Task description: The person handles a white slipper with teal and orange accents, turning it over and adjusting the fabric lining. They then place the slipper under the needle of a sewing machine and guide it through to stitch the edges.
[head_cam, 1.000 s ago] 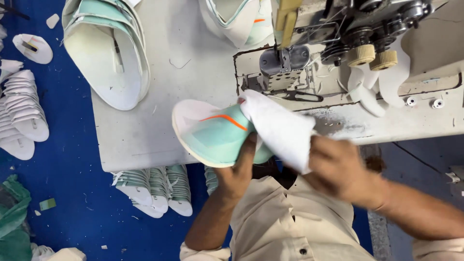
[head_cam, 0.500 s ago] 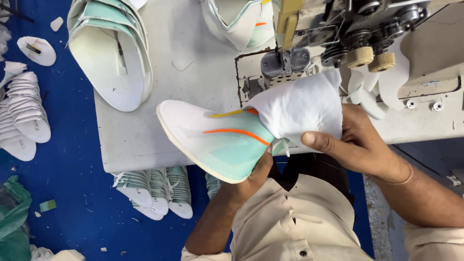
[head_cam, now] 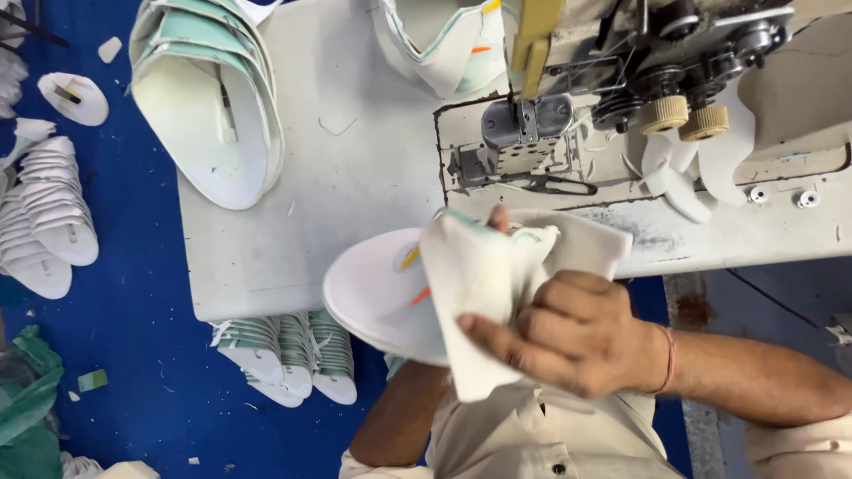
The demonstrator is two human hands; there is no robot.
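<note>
The right hand (head_cam: 577, 333) pinches the white lining (head_cam: 479, 293) closed, the shoe upper (head_cam: 377, 297) just left of this grip; the left hand (mostly hidden) supports underneath. Keep edges aligned.

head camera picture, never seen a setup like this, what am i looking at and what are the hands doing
The camera sits on a person's head and looks down at their own hands. The right hand grips a folded piece of white fabric against a curved white shoe upper with mint and orange trim. The left hand is mostly hidden beneath that upper; one fingertip shows above the fabric. Behind stands a worn cream industrial sewing machine on a white work table. A nested stack of mint and white shoe uppers lies on the table, and more white pieces lie on the blue floor.
</note>
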